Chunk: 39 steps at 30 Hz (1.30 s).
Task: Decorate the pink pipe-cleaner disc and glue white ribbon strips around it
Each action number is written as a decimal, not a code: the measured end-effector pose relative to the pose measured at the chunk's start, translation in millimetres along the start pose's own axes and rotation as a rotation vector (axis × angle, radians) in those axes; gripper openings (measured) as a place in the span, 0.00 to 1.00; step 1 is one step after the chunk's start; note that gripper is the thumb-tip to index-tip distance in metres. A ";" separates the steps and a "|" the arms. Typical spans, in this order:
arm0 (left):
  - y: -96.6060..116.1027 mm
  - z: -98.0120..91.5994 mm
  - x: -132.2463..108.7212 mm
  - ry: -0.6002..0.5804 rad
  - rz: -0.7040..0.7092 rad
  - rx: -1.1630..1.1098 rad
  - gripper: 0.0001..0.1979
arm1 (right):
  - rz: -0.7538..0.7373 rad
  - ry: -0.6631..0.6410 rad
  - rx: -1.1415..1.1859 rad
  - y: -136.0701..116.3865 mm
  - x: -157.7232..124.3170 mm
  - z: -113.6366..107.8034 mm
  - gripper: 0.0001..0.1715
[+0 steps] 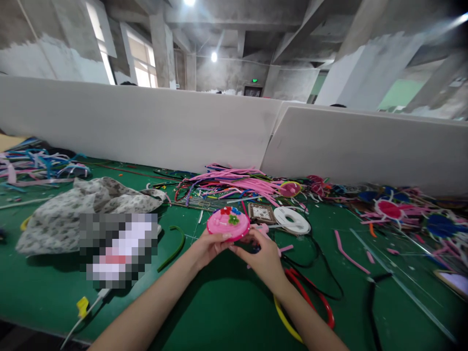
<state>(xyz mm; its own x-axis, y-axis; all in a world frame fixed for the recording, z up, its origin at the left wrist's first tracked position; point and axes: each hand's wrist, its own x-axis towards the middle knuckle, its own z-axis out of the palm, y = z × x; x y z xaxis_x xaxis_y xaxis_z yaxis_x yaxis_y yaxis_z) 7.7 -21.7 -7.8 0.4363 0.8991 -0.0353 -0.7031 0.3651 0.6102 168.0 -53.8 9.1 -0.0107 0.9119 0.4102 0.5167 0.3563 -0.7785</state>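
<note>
From my remote seat I see the green table [226, 302] spreading beneath the pink disc [228, 223], with a white partition [146, 122] standing behind the disc. A patterned cloth [73, 209] lies left of the disc and a heap of pink strips [241, 183] beyond it. The left hand [206, 248] and right hand [261, 256] hold the disc just above the table, fingers clamped on its near rim. A white ring [291, 219] lies just right of it.

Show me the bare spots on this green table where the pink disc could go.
Bare green table lies between the forearms, below the pink disc held by left hand and right hand. Another patch sits between the red hoop and the black band. Crowded: the pink strips behind and the decorations at right.
</note>
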 end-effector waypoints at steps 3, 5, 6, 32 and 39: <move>1.1 0.9 -0.1 0.009 0.001 0.030 0.23 | 0.138 -0.059 0.138 2.6 2.6 0.3 0.10; 2.1 0.0 0.7 0.048 0.002 0.057 0.23 | 0.177 -0.054 0.211 6.0 5.3 -1.7 0.11; 2.5 -0.8 1.3 0.070 -0.001 0.068 0.23 | 0.194 -0.040 0.248 8.1 7.0 -3.3 0.13; 9.5 -1.9 7.1 0.218 0.033 -0.097 0.04 | 0.373 0.488 0.657 41.7 29.5 -34.3 0.18; 16.0 7.2 -3.1 0.147 -0.027 -0.185 0.11 | 0.296 0.303 0.667 31.3 27.2 -30.3 0.31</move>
<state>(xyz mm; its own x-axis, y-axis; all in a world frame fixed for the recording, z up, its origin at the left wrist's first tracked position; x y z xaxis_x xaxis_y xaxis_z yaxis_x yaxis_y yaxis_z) -0.8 -20.4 7.7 0.3800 0.9087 -0.1727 -0.7891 0.4158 0.4522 209.8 -24.0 10.3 0.3307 0.9267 0.1787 -0.1616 0.2422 -0.9567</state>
